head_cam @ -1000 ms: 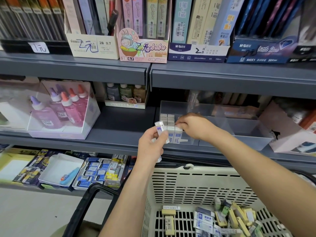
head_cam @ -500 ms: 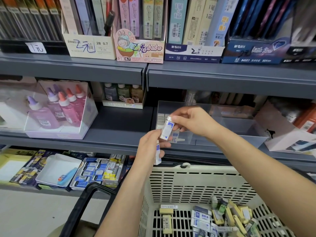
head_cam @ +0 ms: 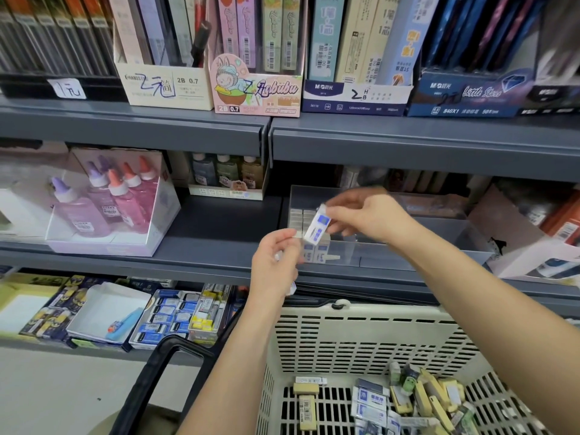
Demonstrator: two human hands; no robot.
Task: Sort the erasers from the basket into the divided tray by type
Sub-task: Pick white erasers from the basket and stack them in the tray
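Right hand pinching a white, blue-labelled eraser, now tilted higher above the clear divided tray than half a second ago. Left hand curled around more erasers, above the cream slotted plastic basket.

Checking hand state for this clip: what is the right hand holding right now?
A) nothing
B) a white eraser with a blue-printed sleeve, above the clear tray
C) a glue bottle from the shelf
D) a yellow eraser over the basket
B: the right hand pinches a white eraser with a blue-printed sleeve above the clear divided tray, in front of the white erasers already stacked in it.
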